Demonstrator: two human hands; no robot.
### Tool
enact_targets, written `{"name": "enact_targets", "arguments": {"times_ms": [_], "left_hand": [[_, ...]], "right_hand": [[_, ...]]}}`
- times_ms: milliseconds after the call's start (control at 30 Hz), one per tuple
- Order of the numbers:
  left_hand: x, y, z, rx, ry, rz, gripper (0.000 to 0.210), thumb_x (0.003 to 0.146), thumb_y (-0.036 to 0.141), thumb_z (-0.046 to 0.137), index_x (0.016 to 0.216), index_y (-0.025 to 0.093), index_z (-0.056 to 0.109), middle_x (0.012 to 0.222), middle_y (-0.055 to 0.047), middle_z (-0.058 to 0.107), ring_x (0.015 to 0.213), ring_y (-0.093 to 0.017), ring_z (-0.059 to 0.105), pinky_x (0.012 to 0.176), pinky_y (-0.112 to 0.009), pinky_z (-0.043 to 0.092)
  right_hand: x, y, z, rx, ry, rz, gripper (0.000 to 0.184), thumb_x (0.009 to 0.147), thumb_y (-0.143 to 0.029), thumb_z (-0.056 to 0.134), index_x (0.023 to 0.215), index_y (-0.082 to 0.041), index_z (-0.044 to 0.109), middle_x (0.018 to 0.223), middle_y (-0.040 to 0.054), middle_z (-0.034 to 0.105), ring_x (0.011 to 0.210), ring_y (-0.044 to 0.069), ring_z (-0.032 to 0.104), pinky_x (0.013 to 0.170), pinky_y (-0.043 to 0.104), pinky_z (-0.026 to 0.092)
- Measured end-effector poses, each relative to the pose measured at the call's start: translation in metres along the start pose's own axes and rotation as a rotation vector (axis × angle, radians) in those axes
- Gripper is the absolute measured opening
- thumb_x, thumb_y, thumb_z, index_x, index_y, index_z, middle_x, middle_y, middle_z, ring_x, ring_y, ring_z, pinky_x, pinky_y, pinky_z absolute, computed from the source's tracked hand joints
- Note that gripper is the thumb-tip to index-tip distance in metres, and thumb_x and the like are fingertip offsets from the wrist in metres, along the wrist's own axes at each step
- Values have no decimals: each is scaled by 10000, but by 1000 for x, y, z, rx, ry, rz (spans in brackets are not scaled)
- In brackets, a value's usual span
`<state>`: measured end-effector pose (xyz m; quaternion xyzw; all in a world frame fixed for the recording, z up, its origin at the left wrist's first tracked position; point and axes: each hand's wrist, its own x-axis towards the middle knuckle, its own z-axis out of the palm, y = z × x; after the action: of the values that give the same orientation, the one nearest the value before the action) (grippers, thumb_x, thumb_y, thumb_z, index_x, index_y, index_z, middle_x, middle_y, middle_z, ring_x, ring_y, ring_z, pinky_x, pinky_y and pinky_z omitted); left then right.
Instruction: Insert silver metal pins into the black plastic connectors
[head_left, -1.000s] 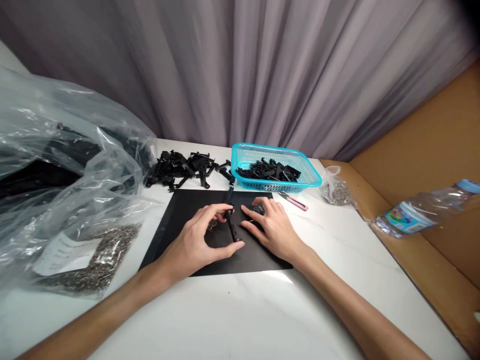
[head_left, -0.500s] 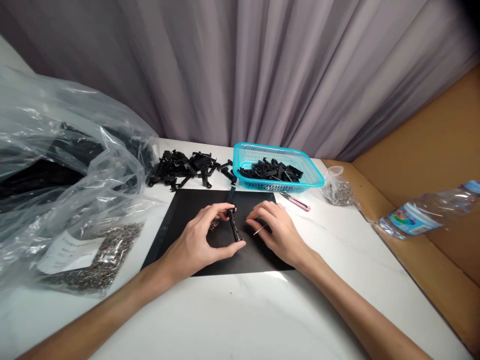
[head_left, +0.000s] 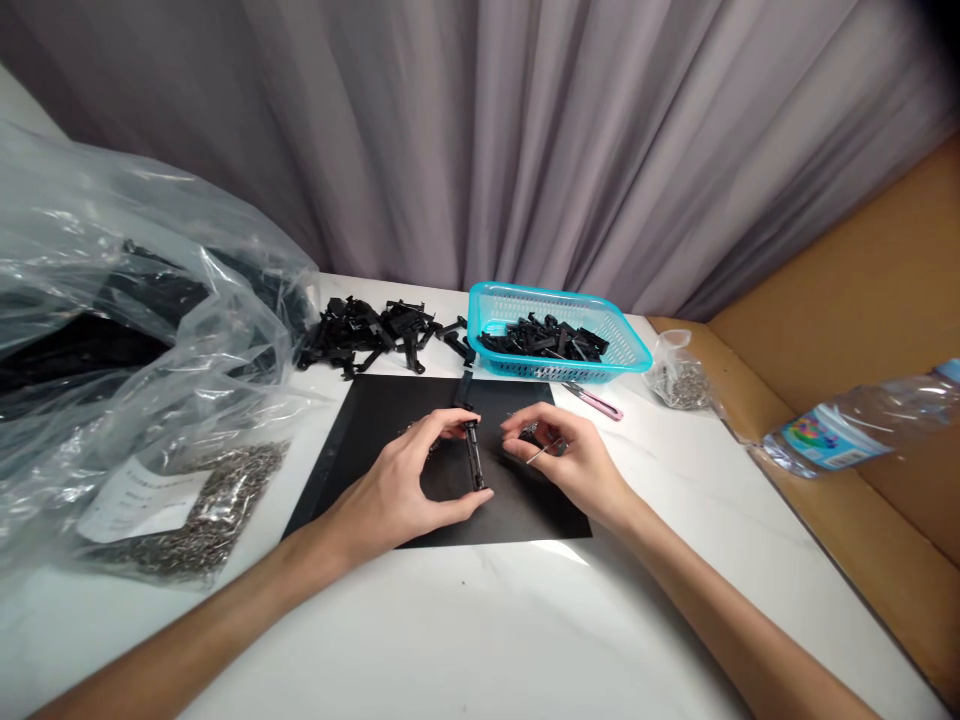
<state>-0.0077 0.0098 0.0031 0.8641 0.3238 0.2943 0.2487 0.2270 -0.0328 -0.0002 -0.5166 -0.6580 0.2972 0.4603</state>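
Observation:
My left hand (head_left: pixel 409 475) grips a narrow black plastic part (head_left: pixel 475 455) by its two ends, between thumb and fingers, above a black mat (head_left: pixel 450 525). A bright thin line runs along the part; I cannot tell whether it is a rod or a reflection. To its right, apart from the part, my right hand (head_left: pixel 574 450) is closed in a pinch with a thin metal pin (head_left: pixel 537 454) sticking out from the fingers. Small metal pieces (head_left: pixel 531 430) show by the right fingers. Another black part (head_left: pixel 466 388) lies on the mat's far edge.
Loose black parts (head_left: pixel 367 335) are heaped behind the mat, beside a blue basket (head_left: pixel 637 358) of similar parts. Pink-handled cutters (head_left: pixel 600 404) lie by it. Bags of metal pieces (head_left: pixel 232 500) (head_left: pixel 681 385) flank the area; a plastic bottle (head_left: pixel 832 435) lies right.
The black part in my left hand has turned, so its bright lengthwise line shows. My right hand has shifted slightly right, the pin still in its fingers, uncovering small metal pieces.

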Motion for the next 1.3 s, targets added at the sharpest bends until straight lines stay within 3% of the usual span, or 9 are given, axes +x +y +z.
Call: {"name": "enact_targets", "arguments": {"times_ms": [133,333,600,867,967,1100,1300], "left_hand": [[-1,0,0,0,-6,2,655,800,408,810,1366,288,505,1301,-41,655,1153,-237,683,1055,-397,571],[0,1,0,4,-9,2,652,794,417,810,1361,288,514,1300,-49,664,1164,-254,684,1055,-415,574],[0,2,1,16,-16,6,655,800,446,802,1364,287,511,1294,-47,665,1173,-256,678,1054,-412,571],[-2,2,1,19,-25,0,659,804,450,799,1371,289,503,1283,-51,665,1177,-262,670,1036,-416,572],[-2,2,1,12,-22,7,657,802,445,802,1368,291,505,1285,-49,665,1178,-261,671,1040,-415,569],[-1,2,2,7,-23,13,671,795,446,808,1368,293,495,1281,-42,666,1179,-260,671,1047,-416,563],[-4,4,2,-9,-45,3,688,800,449,807,1382,292,473,1293,-49,660,1198,-257,659,1057,-418,553]], "right_hand": [[1,-3,1,167,6,85,311,831,-430,808,988,-205,662,874,32,761,647,135,546,575,269,369],[-2,-7,0,110,-13,59,264,845,-472,787,842,-211,746,873,27,728,613,118,431,567,280,357],[-4,-10,4,221,-61,98,205,852,-411,787,874,-210,750,874,24,726,645,124,513,560,264,385],[-5,-9,4,220,-55,126,195,824,-390,807,904,-213,803,699,-12,616,579,110,396,531,266,332],[-4,-8,5,260,-49,134,208,815,-407,813,864,-207,782,731,-2,642,579,107,404,523,264,320],[-4,-7,6,297,-60,129,248,835,-389,801,1022,-229,763,850,19,718,623,116,489,543,261,333],[-5,-5,5,261,-49,138,170,837,-365,802,948,-237,810,800,8,708,560,100,392,513,262,307]]}}
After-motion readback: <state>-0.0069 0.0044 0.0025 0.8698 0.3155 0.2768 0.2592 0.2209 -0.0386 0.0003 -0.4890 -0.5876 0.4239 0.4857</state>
